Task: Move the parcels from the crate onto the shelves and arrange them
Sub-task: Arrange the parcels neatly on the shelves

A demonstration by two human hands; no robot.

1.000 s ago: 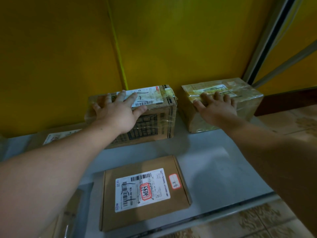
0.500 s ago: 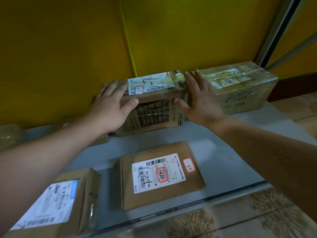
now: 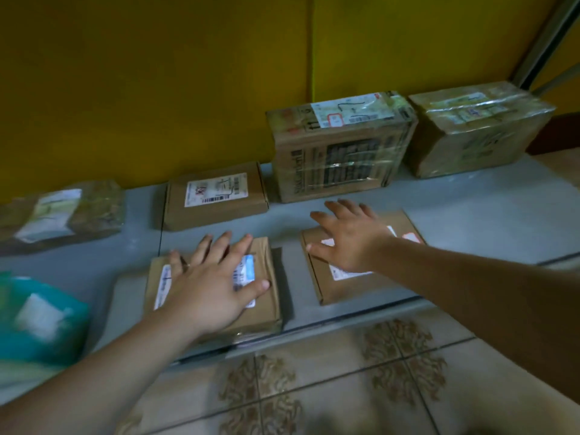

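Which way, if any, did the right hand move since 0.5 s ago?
Yes. The right hand left the tall taped box and came toward the shelf front, over the flat parcel.

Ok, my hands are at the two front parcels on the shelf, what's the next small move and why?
Probably slide the front left parcel back with the left hand, which lies flat on it: it sits right at the shelf edge, with bare shelf behind it.

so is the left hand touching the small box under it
Touching. The head view shows the left hand lying flat, palm down, on the small box, with no gap visible between them.
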